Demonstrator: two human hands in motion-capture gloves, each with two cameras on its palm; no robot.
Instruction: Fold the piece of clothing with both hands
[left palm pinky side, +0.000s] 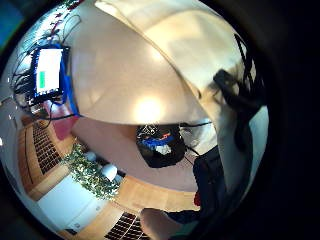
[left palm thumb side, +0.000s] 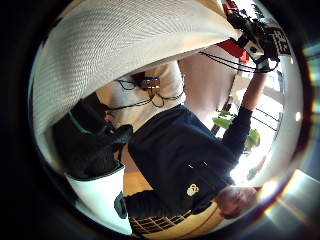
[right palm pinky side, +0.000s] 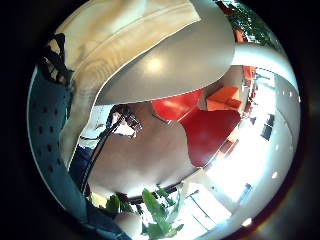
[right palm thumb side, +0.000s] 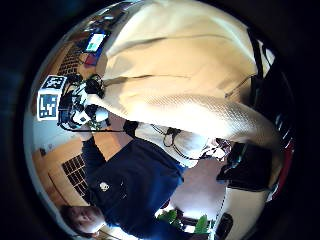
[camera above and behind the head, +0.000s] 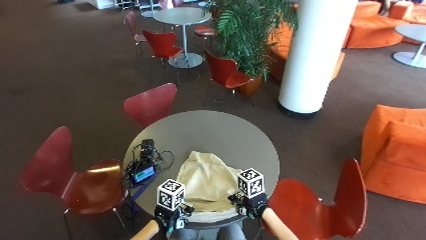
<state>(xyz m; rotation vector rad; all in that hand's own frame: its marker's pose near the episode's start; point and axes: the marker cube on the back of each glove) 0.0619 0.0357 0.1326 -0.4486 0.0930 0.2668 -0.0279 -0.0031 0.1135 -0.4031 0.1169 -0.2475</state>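
Garment (camera above and behind the head: 208, 182), cream knit, lies on round table (camera above and behind the head: 206, 130), near edge lifted. Left hand (camera above and behind the head: 172, 214) and right hand (camera above and behind the head: 249, 204) each pinch a near corner, fingers curled on cloth. Advice: keep corners level, carry edge forward evenly, align before release.

Red chairs (camera above and behind the head: 152, 103) around round table (camera above and behind the head: 219, 127)

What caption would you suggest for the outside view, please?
Both gloved hands, left hand and right hand, grip a cream garment on a round table.
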